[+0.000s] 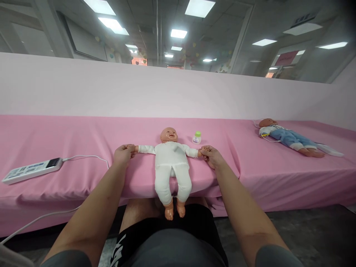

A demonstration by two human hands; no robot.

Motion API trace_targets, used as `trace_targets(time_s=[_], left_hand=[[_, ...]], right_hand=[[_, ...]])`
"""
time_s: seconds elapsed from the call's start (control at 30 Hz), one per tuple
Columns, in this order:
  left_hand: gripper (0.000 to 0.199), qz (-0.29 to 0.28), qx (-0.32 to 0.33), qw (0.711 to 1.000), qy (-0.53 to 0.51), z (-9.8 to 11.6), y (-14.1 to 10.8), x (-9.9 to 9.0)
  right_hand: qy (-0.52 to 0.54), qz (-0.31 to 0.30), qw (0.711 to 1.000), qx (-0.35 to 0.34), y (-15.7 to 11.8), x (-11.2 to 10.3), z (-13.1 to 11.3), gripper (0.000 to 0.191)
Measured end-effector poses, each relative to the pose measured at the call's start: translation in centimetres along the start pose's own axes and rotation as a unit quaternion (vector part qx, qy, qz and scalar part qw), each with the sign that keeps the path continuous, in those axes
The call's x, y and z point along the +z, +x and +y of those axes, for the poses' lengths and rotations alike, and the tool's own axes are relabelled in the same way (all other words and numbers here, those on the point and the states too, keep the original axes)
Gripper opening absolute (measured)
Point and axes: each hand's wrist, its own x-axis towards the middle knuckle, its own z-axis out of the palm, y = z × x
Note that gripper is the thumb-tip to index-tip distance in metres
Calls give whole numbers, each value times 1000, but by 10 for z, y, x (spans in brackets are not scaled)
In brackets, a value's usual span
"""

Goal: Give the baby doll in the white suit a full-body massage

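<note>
A baby doll (171, 159) with a white cloth body lies on its back on the pink sheet (83, 135). Its bare feet hang over the front edge, toward my lap. Both of its arms are stretched out sideways. My left hand (123, 153) is closed around the doll's hand on the left of the view. On the other side, my right hand (212, 156) pinches the doll's other hand. Just beyond my right hand, a small clear bottle (197, 138) with a green cap stands near the doll's head.
A white power strip (33, 170) with a cord lies at the left. Farther right, a second doll (292, 139) in blue trousers rests beside a clear plastic piece (329, 150). Behind the bed, a low white wall (139, 91) carries glass panels.
</note>
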Motion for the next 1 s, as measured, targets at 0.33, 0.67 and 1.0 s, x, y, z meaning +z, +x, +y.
trace_targets(time_s=[0.33, 0.67, 1.0], left_hand=[[24, 12, -23, 1000, 4, -1, 6, 1], [17, -23, -33, 997, -67, 7, -7, 14], [3, -71, -147, 985, -56, 13, -25, 30]], right_hand=[[-1, 71, 997, 6, 4, 6, 1, 30], [45, 30, 999, 10, 2, 6, -5, 27], [2, 45, 999, 10, 20, 28, 1, 41]])
